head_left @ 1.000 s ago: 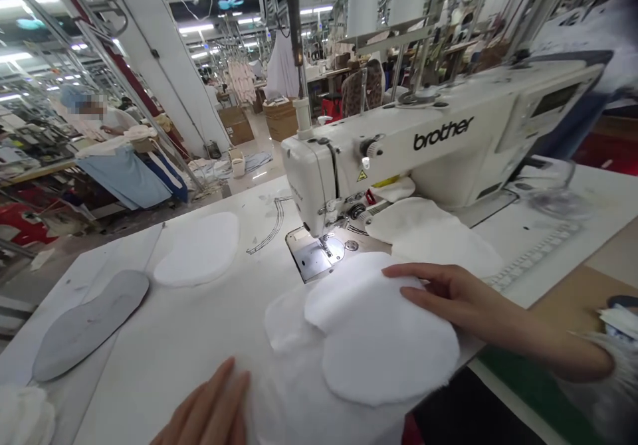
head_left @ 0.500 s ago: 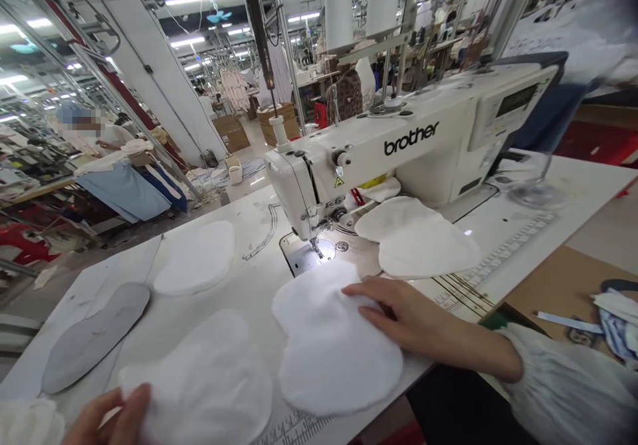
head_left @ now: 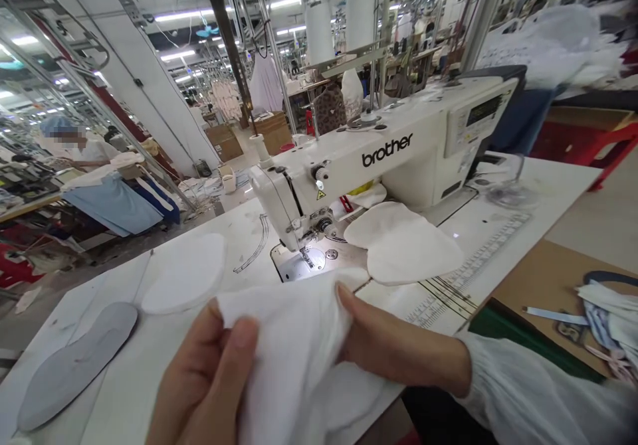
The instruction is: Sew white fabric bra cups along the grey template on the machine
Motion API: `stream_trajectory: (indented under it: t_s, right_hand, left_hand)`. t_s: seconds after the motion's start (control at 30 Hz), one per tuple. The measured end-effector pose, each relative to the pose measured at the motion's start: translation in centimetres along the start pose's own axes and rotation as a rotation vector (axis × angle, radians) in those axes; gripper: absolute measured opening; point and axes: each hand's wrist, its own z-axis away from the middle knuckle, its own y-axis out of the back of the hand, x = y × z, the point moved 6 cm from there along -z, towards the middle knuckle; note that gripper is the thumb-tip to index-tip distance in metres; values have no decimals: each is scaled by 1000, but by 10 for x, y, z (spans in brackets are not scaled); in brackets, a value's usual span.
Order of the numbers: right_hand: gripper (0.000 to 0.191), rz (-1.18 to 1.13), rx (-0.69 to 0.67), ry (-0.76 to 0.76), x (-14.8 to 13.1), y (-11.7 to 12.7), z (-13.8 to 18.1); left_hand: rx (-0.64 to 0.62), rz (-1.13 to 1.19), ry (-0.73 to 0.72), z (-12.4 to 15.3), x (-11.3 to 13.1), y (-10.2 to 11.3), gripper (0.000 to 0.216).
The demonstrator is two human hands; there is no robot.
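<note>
the left hand (head_left: 199,378) pinches a soft white fabric piece (head_left: 282,345) at its left edge, between thumb and fingers. the right hand (head_left: 383,339) grips the same piece at its right side, with the thumb on top. so both hands are closed on the fabric, and they are apart from each other. the fabric is raised and folded between them, just in front of the needle plate (head_left: 299,262) of the white sewing machine (head_left: 383,159). how many layers they hold, i cannot tell. on the table (head_left: 134,358), a second white piece (head_left: 403,242) lies near the machine arm; to the left are a rounded white piece (head_left: 184,275) and a long grey shape (head_left: 80,365).
</note>
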Motion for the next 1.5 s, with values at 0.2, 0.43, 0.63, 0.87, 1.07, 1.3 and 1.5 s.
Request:
stream_trajectory:
  t_s: [0.2,0.43,0.63,0.87,1.07,1.3,1.5]
  right_hand:
    - [42,510,360,36,-4,58,8]
    - [65,787,327,57,-11,59,11]
    - [52,834,273,-42,1,57,7]
    - [40,994,252,117,-15,47,3]
    - [49,1027,203,80,-9,50,4]
    - [53,1015,257,-54,1,59,12]
    - [68,1072,239,-124,-4,56,17]
  left_hand:
    - [-249,-126,-6,-23,-63,-41,44]
    - [-160,-184,41,-28,-70,-30,62]
    - [-156,-236,104,-34,-84,-24,62]
    - [-129,-168,77,-25,-78,-25,76]
    - [-57,-228,37,-22,-79,-18,72]
    - [-84,-195,72,-14,-91,-15,71]
    - [-112,-184,70,-4,-95,-5,85]
